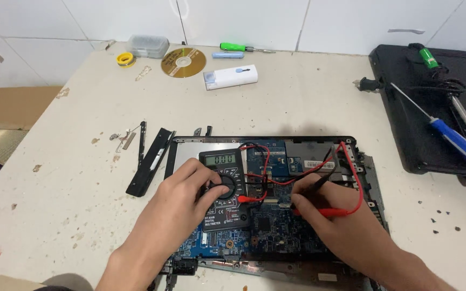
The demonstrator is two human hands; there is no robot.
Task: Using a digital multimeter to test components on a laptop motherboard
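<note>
An opened laptop base (351,146) with a blue circuit board (276,226) lies on the table in front of me. A black digital multimeter (223,186) rests on the board. My left hand (187,191) grips the multimeter's round dial. My right hand (324,207) holds both probes, the black one (319,180) and the red one (327,213), tips down on the board near its middle. Red and black leads (265,161) loop from the meter to the probes.
A black plastic strip (149,161) and small metal parts lie left of the laptop. At the back are a disc (183,62), a white box (230,76), a solder reel (125,59) and a green screwdriver (244,48). A black case (432,108) at right carries a blue screwdriver (454,140) and a soldering iron.
</note>
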